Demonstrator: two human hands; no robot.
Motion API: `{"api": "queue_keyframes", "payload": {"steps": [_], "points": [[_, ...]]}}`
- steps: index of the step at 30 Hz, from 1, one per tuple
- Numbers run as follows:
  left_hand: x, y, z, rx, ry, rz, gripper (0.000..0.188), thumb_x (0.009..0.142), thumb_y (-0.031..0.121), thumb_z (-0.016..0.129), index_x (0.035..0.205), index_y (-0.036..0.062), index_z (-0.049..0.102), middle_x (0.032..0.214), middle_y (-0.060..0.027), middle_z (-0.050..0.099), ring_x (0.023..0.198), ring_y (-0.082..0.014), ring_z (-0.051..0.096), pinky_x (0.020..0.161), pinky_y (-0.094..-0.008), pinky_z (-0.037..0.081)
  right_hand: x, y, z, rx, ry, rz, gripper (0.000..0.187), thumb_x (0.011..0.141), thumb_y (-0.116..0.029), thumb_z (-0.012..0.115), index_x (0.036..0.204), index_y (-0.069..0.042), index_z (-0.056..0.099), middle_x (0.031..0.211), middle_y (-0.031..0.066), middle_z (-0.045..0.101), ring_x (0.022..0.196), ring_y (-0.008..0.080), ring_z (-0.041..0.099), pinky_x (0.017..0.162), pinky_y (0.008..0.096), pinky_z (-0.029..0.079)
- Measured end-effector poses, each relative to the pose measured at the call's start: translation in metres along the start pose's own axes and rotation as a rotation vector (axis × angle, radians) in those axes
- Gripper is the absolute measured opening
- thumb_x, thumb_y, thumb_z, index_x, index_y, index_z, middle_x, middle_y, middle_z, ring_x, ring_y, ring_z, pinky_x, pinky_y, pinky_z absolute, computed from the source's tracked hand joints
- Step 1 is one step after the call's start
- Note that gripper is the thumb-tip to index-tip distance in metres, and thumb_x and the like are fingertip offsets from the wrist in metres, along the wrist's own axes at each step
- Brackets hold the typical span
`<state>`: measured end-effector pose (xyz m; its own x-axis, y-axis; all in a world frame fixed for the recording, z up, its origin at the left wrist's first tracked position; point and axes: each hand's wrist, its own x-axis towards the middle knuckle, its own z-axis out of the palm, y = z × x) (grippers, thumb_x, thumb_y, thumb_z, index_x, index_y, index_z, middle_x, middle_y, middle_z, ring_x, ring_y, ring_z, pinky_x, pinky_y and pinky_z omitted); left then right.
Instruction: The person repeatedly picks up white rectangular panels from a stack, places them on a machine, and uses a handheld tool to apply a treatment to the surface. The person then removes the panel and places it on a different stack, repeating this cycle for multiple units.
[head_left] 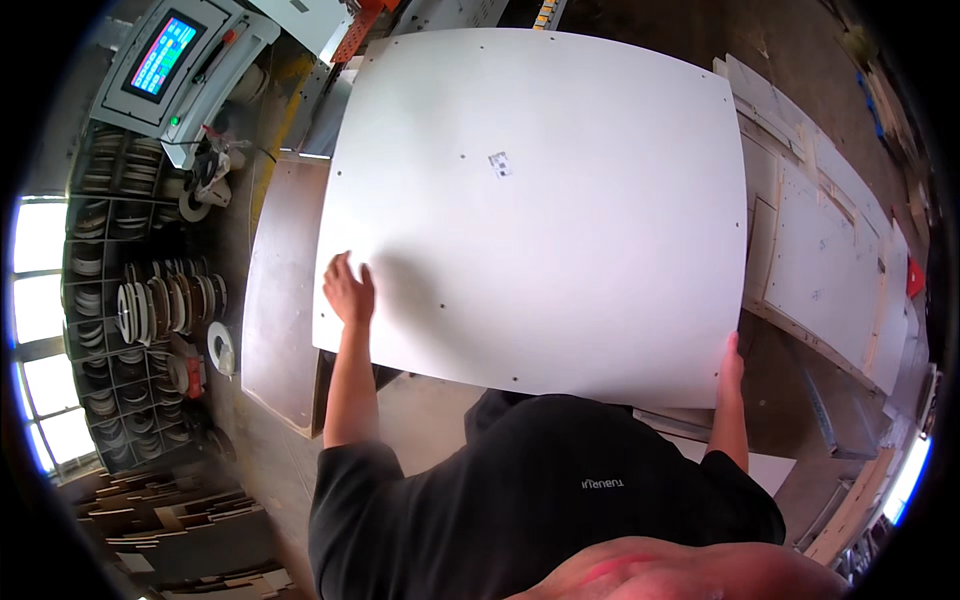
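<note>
A large white panel (560,220) with small dark holes and a small printed label (500,165) spans the space in front of me. My left hand (349,292) is over its near left part, fingers spread and grasping nothing; whether the palm touches the surface I cannot tell. At the near right corner, my right hand (731,372) holds the panel's edge, its fingers partly hidden by the board. The panel's near edge lies just ahead of my body.
A machine with a lit control screen (163,55) stands at the far left. Racks of edge-band rolls (170,305) line the left side. A bare table (285,290) sits left of the panel. More white panels (820,260) are stacked at the right.
</note>
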<state>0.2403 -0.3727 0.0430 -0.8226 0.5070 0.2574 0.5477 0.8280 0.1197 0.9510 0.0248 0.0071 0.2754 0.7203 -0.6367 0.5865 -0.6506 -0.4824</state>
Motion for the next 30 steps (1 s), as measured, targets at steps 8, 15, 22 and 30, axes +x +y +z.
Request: {"api": "queue_keyframes", "payload": {"steps": [8,15,22,30], "points": [[-0.108,0.044,-0.008,-0.071,-0.299,0.144,0.066,0.093,0.03,0.062,0.155,0.016,0.043,0.167,-0.0095,0.032,0.157,-0.0316,0.022,0.127,-0.0538,0.013,-0.071,0.07,0.081,0.339,-0.261,0.048,0.065,0.102,-0.053,0.057,0.129,0.006,0.063,0.124,0.0082,0.068,0.105,0.0183,0.065,0.091,0.0361,0.053],[-0.069,-0.006,-0.003,-0.021,-0.247,0.073,0.058,0.098,0.027,0.054,0.154,0.0166,0.046,0.166,-0.0079,0.035,0.155,-0.0296,0.026,0.127,-0.0497,0.017,-0.174,0.044,0.126,0.373,-0.416,0.005,0.041,0.103,-0.035,0.063,0.123,0.0,0.067,0.114,0.0082,0.069,0.102,0.0196,0.065,0.089,0.0362,0.053],[-0.065,-0.023,0.005,-0.027,-0.206,0.041,0.056,0.099,0.029,0.055,0.154,0.0175,0.046,0.164,-0.0084,0.037,0.155,-0.0294,0.028,0.126,-0.0505,0.017,-0.189,0.045,0.14,0.381,-0.367,0.007,0.032,0.102,-0.028,0.065,0.12,-0.002,0.066,0.109,0.0046,0.069,0.095,0.0155,0.064,0.083,0.0336,0.053],[-0.055,-0.007,0.004,-0.065,-0.177,0.048,0.058,0.098,0.03,0.057,0.153,0.0162,0.047,0.164,-0.0098,0.038,0.154,-0.0305,0.03,0.126,-0.052,0.017,-0.182,0.027,0.133,0.403,-0.338,-0.033,0.031,0.102,-0.031,0.065,0.114,-0.002,0.069,0.105,0.0047,0.069,0.092,0.0142,0.064,0.08,0.034,0.053]]}}
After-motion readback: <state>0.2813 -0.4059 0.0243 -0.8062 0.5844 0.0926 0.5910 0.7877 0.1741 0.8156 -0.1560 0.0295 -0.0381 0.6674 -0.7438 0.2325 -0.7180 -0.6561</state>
